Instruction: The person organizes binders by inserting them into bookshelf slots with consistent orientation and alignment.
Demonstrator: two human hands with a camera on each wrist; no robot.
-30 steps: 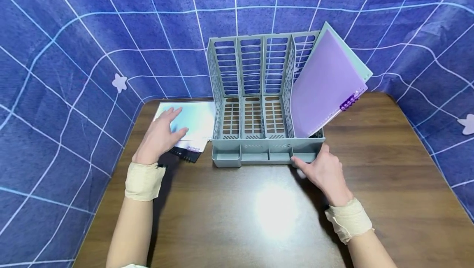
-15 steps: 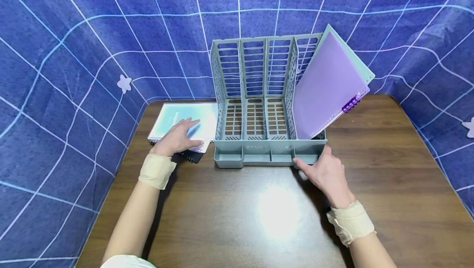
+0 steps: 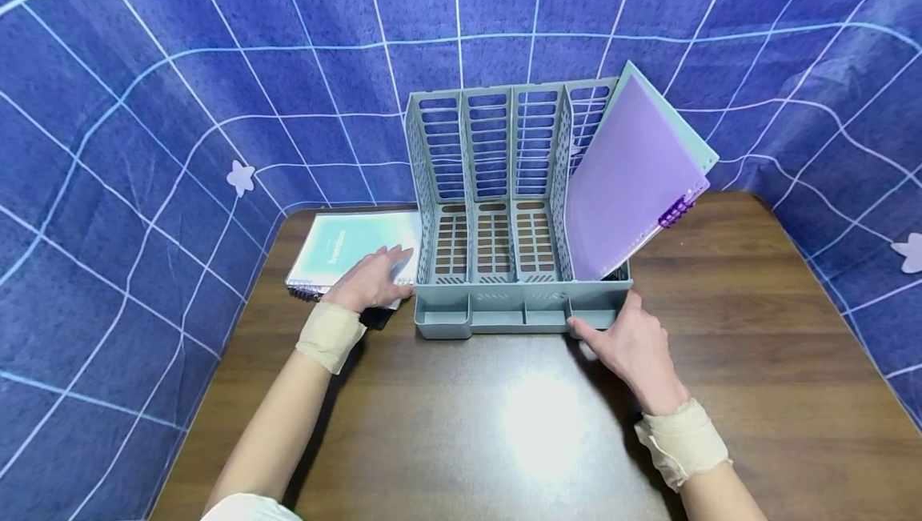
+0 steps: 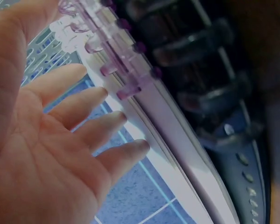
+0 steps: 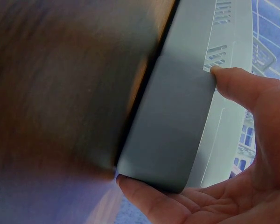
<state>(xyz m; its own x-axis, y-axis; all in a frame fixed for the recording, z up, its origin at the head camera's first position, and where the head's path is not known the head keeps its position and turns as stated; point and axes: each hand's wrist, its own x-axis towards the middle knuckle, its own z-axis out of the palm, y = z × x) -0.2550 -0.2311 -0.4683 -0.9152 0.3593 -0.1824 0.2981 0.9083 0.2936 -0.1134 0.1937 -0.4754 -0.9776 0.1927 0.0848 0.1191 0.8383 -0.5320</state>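
A grey-green desktop file organizer (image 3: 497, 294) stands at the back middle, with upright dividers and a row of small front compartments. My right hand (image 3: 637, 349) grips its front right corner; in the right wrist view the thumb lies at the top rim and the fingers at the outer side. At the organizer's left lies a stack of spiral notebooks, a light-blue one (image 3: 327, 245) on top. My left hand (image 3: 370, 279) is over the stack's right part, fingers extended. The left wrist view shows its fingertips at the page edges, near a purple coil (image 4: 116, 65) and a black-coiled notebook (image 4: 224, 135).
A purple spiral notebook (image 3: 627, 185) leans out of the organizer's rightmost slot, with a pale green one (image 3: 673, 125) behind it. Blue grid-patterned cloth (image 3: 324, 17) rises behind and beside the brown wooden table (image 3: 446, 425).
My left hand has moved right across the notebook stack toward the organizer, uncovering the light-blue cover. My right hand keeps its grip on the organizer's corner.
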